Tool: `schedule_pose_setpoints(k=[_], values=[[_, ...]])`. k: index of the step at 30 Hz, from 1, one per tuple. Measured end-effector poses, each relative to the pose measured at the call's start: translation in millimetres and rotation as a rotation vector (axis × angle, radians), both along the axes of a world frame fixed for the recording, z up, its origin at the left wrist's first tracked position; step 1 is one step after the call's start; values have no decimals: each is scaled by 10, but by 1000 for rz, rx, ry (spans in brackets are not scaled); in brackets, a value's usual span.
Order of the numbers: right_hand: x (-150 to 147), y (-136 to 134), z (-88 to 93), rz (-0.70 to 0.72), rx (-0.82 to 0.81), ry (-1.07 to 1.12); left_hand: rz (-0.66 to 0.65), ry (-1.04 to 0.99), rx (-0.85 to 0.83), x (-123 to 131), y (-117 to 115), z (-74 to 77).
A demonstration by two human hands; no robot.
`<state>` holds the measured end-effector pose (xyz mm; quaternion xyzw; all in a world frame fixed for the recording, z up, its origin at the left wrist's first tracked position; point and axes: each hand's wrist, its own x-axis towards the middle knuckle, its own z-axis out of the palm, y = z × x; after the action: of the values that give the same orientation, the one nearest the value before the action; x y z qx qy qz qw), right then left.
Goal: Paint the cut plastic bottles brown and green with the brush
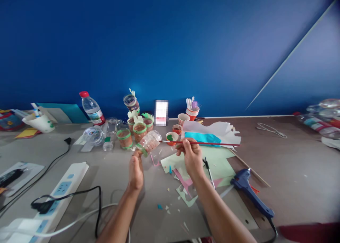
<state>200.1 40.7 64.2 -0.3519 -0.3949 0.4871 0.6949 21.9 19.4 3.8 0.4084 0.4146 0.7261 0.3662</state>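
My left hand [136, 170] grips a clear cut plastic bottle [151, 141] by its green-banded end, tilted so the other end points up and right. Between the fingers of my right hand [191, 152] is a thin red paintbrush [212, 143], held level. Its tip is at the bottle's right side; whether it touches cannot be made out. Just behind the tip stands a paper cup with green paint [172, 138], and behind that one with brown paint [177, 129]. Left of the bottle are several brown-painted cups with green bands, among them one with a leafy cut-out top [139, 131].
A blue glue gun [252, 191] and a black pen [209, 170] lie to the right, near pale green paper [219, 161]. Paper scraps litter the middle. A power strip [63, 190] with cables lies front left. A red-capped bottle [92, 109] stands by the blue wall.
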Motion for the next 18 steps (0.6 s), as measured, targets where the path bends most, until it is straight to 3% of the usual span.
schedule_pose_setpoints(k=[5,8,12,18], values=[[19,-11,-10,75,57,-79,-54,-110,7,2,38,-7],[25,-14,-12,-4,91,-121,-56,-138,17,17,50,17],[32,-16,-5,89,94,-120,-70,-178,14,51,32,95],[49,-8,-13,40,96,-161,-93,-275,11,91,0,220]])
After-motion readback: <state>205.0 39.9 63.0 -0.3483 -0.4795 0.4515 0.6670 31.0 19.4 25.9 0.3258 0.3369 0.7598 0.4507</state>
